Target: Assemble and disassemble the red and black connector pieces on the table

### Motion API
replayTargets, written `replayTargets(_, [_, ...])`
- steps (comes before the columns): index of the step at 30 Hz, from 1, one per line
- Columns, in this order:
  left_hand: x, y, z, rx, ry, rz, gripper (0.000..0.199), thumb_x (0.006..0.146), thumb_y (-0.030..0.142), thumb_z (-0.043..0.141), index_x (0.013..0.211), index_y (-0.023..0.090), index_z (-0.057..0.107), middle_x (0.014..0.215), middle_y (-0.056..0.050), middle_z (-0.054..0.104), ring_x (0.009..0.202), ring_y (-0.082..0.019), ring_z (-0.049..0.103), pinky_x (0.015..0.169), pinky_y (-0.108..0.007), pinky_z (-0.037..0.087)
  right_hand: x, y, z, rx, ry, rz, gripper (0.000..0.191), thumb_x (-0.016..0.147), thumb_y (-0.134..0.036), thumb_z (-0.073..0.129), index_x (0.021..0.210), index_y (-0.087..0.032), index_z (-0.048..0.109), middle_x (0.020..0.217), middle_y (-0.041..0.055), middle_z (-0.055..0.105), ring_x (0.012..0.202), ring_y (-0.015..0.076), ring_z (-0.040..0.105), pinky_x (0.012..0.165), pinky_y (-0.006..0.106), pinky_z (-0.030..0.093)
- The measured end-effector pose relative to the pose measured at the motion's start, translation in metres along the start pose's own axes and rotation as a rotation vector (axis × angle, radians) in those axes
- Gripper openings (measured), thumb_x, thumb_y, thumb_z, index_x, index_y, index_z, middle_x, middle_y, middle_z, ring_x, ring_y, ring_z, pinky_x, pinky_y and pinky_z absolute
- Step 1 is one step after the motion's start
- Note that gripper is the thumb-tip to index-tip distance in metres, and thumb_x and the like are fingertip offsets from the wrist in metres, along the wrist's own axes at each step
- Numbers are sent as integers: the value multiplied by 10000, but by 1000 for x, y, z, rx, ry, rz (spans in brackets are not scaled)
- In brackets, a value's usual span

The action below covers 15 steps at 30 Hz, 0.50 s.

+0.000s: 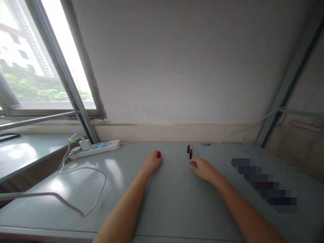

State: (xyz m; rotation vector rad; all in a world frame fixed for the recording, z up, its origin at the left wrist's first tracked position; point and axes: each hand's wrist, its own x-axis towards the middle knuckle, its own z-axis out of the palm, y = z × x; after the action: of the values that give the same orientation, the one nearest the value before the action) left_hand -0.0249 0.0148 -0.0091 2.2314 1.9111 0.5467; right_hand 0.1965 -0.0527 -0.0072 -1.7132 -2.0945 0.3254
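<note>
Closed near the middle of the desk, my left hand (152, 161) grips a small red piece (159, 154) that pokes out beside the thumb; the rest of it is hidden. To the right, my right hand (201, 167) has its fingertips pinched together, and whatever may be between them is too small to make out. Just beyond those fingertips stands a small black tube with a red top (190, 154). A second black tube with a red top (188, 149) is upright slightly behind it. Faint clear pieces lie beside the tubes.
Several tiny metallic pieces (207, 144) line the desk's back edge. A white power strip (101, 147) with a plug sits at the back left, its cable (83, 214) looping across the desk (182, 209). On the right lies a blurred dark object (263, 185). Metal posts rise at both sides.
</note>
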Motion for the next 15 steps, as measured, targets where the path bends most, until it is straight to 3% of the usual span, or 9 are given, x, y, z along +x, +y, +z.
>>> replayTargets(15, [4, -2, 13, -73, 88, -63, 199, 736, 322, 532, 718, 135, 597, 775, -88, 633, 718, -175, 572, 594, -242, 366, -1, -3, -2, -38, 8, -3, 250, 721, -89, 414, 864, -133, 615, 864, 87, 648, 749, 140, 574, 667, 220, 386])
